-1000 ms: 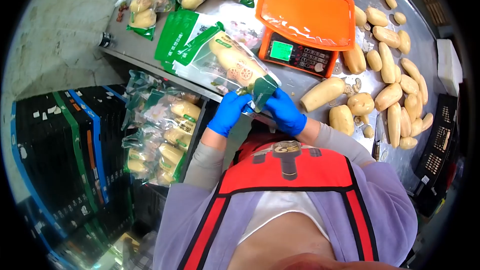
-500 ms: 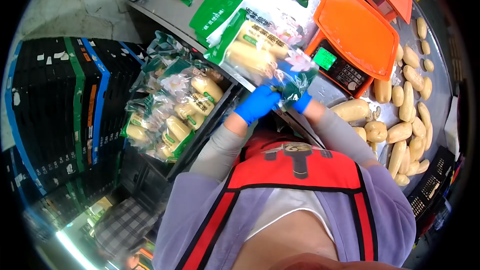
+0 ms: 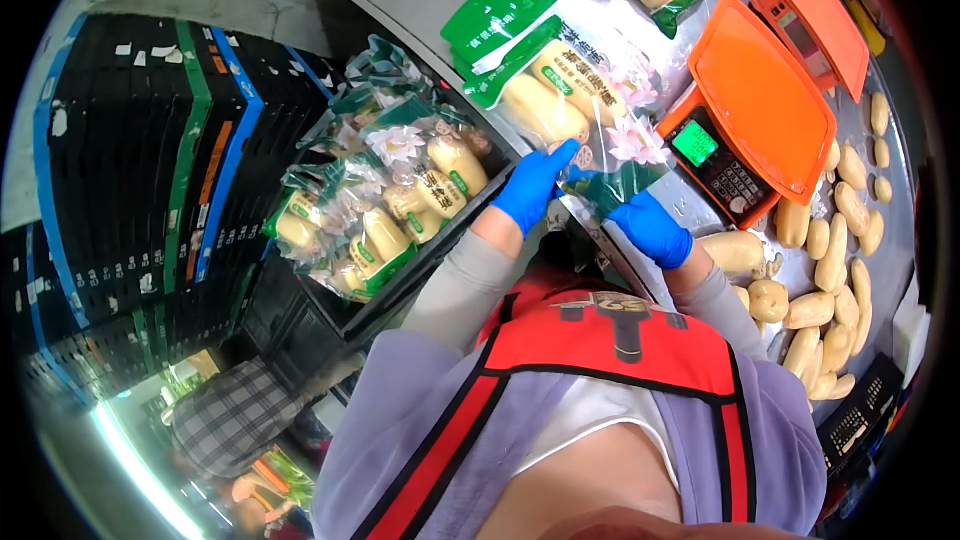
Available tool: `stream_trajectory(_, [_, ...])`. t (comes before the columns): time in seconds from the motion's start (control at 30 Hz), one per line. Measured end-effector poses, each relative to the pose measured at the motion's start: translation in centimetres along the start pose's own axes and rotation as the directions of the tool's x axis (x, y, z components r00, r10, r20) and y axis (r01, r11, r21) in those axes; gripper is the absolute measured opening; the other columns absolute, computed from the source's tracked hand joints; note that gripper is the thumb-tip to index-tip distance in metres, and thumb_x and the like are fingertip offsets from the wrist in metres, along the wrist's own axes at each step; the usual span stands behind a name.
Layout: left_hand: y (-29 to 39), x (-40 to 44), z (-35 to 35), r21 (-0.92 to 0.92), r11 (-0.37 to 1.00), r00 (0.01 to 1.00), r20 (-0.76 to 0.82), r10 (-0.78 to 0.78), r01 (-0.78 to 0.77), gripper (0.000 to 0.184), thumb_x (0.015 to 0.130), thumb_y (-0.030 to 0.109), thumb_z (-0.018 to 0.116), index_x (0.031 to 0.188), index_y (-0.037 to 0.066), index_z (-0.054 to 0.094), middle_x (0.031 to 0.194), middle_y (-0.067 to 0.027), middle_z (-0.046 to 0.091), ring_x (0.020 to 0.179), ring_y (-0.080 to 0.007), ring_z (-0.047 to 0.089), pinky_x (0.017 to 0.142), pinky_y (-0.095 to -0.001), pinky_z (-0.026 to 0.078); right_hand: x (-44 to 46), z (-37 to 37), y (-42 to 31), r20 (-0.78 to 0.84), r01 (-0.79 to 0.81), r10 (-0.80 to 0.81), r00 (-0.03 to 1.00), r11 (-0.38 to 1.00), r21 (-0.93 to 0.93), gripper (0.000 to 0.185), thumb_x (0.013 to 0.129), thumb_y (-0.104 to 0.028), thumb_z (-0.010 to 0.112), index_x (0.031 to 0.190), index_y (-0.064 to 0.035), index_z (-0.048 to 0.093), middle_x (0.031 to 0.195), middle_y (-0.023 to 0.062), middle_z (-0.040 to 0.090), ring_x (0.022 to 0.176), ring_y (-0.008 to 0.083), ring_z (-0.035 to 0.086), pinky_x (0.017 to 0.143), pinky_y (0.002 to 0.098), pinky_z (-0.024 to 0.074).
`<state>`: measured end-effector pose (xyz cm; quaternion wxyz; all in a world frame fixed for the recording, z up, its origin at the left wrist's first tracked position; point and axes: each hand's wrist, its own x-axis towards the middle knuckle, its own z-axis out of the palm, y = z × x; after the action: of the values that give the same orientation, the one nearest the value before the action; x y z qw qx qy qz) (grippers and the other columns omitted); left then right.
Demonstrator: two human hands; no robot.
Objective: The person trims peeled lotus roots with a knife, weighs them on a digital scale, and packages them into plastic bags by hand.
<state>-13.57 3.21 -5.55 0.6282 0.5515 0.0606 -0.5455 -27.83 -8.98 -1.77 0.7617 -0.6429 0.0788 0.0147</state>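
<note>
A clear plastic bag of lotus root (image 3: 545,105), with a green end, black lettering and a printed pink flower, lies at the table's near edge. My left hand (image 3: 530,190), in a blue glove, grips the bag's near side beside the root ends. My right hand (image 3: 655,230), gloved in blue too, is closed on the dark green open end of the bag; its fingertips are partly hidden by the film. Behind the bag is a stack of flat green-and-white bags (image 3: 505,15). To the left, several filled lotus root bags (image 3: 390,205) sit in a black crate (image 3: 480,195).
An orange scale (image 3: 765,100) with a lit green display stands right of the bag, a second orange scale (image 3: 815,25) behind it. Loose lotus roots (image 3: 810,310) cover the table's right side. Stacked black crates (image 3: 120,170) rise at left. A person in plaid (image 3: 235,415) is at lower left.
My hands have moved apart; my right hand has come out from behind the bag to its right. The bag lies flatter, and the whole view has shifted.
</note>
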Motion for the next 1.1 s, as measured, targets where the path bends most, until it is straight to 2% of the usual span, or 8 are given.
stream_trajectory(0.27, [6.9,-3.0,-1.8,0.093,0.924,0.871,-0.310,0.380,-0.371,0.024,0.086,0.023,0.063,0.078,0.000,0.061,0.067,-0.0052,0.059,0.063,-0.0111,0.057,0.054,-0.0275,0.043,-1.5,0.6,-3.2,-0.060,0.069,-0.066,0.996,0.996,0.050,0.037,0.091,-0.011,0.054,0.125,0.0009,0.051,0.117,0.0097,0.057,0.106,0.0147,0.053,0.092,0.0284,0.0416])
stream_trajectory(0.4, [8.1,-6.0,-8.8,0.707,0.464,0.474,-0.205,0.856,-0.533,0.024,0.086,0.022,0.061,0.082,-0.002,0.063,0.072,-0.0052,0.058,0.063,-0.0139,0.055,0.059,-0.0303,0.043,-3.3,-1.2,-2.8,-0.104,0.040,-0.046,0.994,0.997,-0.065,0.038,0.090,-0.008,0.053,0.127,-0.0034,0.051,0.118,0.0099,0.058,0.108,0.0165,0.053,0.094,0.0291,0.0404])
stream_trajectory(0.7, [5.8,-13.8,-25.6,0.533,0.770,0.352,-0.686,0.636,-0.351,0.033,0.090,0.029,0.054,0.100,-0.002,0.060,0.091,-0.0123,0.059,0.082,-0.0178,0.055,0.069,-0.0316,0.046,-6.9,-3.6,0.4,-0.279,-0.126,0.155,0.948,0.985,0.118,0.038,0.091,-0.010,0.054,0.127,0.0011,0.050,0.124,0.0086,0.055,0.112,0.0161,0.052,0.098,0.0296,0.0389])
stream_trajectory(0.77, [0.3,-13.1,-41.1,0.948,0.229,0.428,-0.305,0.851,0.221,0.039,0.087,0.024,0.055,0.119,0.001,0.053,0.112,-0.0167,0.058,0.094,-0.0302,0.056,0.085,-0.0365,0.045,-7.1,-4.1,0.9,-0.283,-0.128,0.145,0.948,0.989,0.078,0.038,0.091,-0.012,0.055,0.126,0.0005,0.051,0.123,0.0085,0.056,0.113,0.0163,0.052,0.098,0.0295,0.0391])
stream_trajectory(0.83, [-1.0,-13.9,-44.3,0.297,-0.785,0.839,-0.215,0.500,0.544,0.034,0.094,0.022,0.042,0.122,0.007,0.054,0.120,-0.0127,0.058,0.102,-0.0268,0.057,0.087,-0.0344,0.044,-7.4,-4.8,2.2,-0.277,-0.074,0.058,0.959,0.996,-0.049,0.037,0.090,-0.016,0.055,0.123,0.0013,0.053,0.121,0.0104,0.058,0.111,0.0186,0.053,0.098,0.0315,0.0392])
stream_trajectory(0.9, [0.4,-14.3,-43.5,0.512,-0.497,0.713,-0.482,0.510,0.701,0.044,0.089,0.031,0.049,0.123,0.005,0.051,0.118,-0.0149,0.058,0.100,-0.0303,0.058,0.086,-0.0380,0.045,-7.4,-4.5,2.7,-0.283,0.001,-0.006,0.959,1.000,-0.017,0.034,0.092,-0.012,0.054,0.123,0.0009,0.053,0.117,0.0087,0.059,0.110,0.0154,0.053,0.094,0.0293,0.0421])
stream_trajectory(0.97, [2.6,-14.2,-39.3,0.490,0.363,0.139,-0.725,0.675,0.792,0.056,0.084,0.041,0.057,0.125,0.002,0.049,0.115,-0.0172,0.058,0.098,-0.0338,0.058,0.085,-0.0415,0.046,-7.6,-4.3,3.4,-0.338,-0.007,0.004,0.941,1.000,-0.009,0.036,0.091,-0.010,0.055,0.125,-0.0003,0.052,0.116,0.0080,0.059,0.107,0.0140,0.053,0.094,0.0292,0.0426])
stream_trajectory(1.1, [4.9,-11.8,-30.3,0.858,0.191,0.092,-0.265,0.960,0.477,0.060,0.089,0.045,0.052,0.127,-0.001,0.048,0.124,-0.0229,0.053,0.108,-0.0386,0.054,0.091,-0.0432,0.044,-9.7,-3.8,3.0,-0.488,0.002,-0.011,0.873,1.000,-0.020,0.038,0.089,-0.023,0.057,0.121,-0.0027,0.056,0.112,0.0125,0.062,0.103,0.0192,0.059,0.091,0.0319,0.0451])
